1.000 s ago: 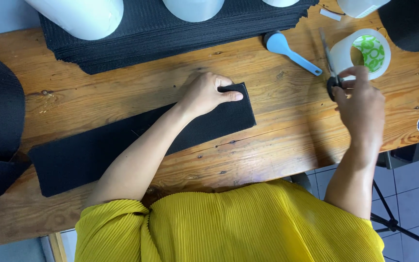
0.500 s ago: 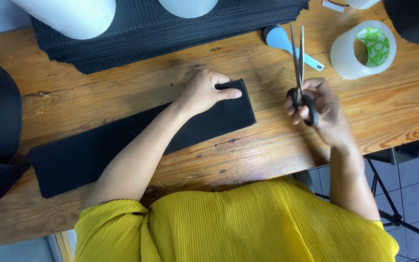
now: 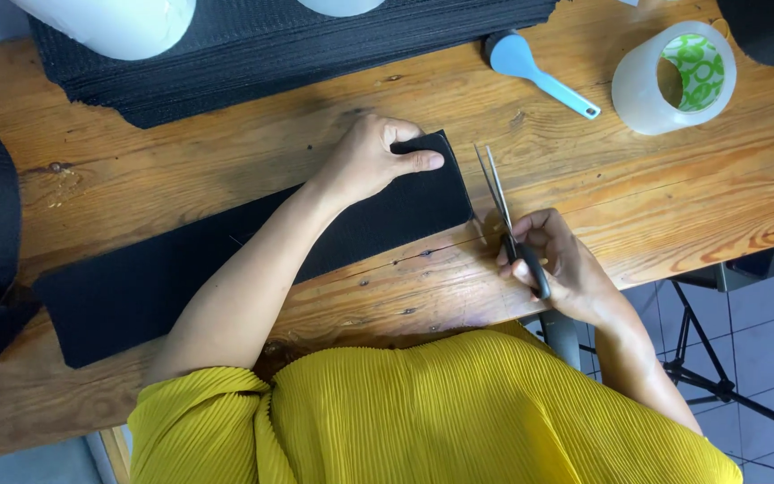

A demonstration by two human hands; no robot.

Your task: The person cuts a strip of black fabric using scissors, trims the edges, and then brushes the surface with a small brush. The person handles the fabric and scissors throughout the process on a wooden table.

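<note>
Centrally, a black fabric strip [image 3: 226,260] is lying across the wooden table [image 3: 656,197]; left hand [image 3: 371,159] is pressing flat on its right end. Right hand [image 3: 555,262] is gripping scissors [image 3: 505,211], blades slightly parted, just right of the strip. Farther right: tape roll [image 3: 669,81], blue scoop [image 3: 530,70].

Black fabric strip [image 3: 163,278]; blue scoop [image 3: 530,72]; yellow ribbed top [image 3: 459,412].
</note>
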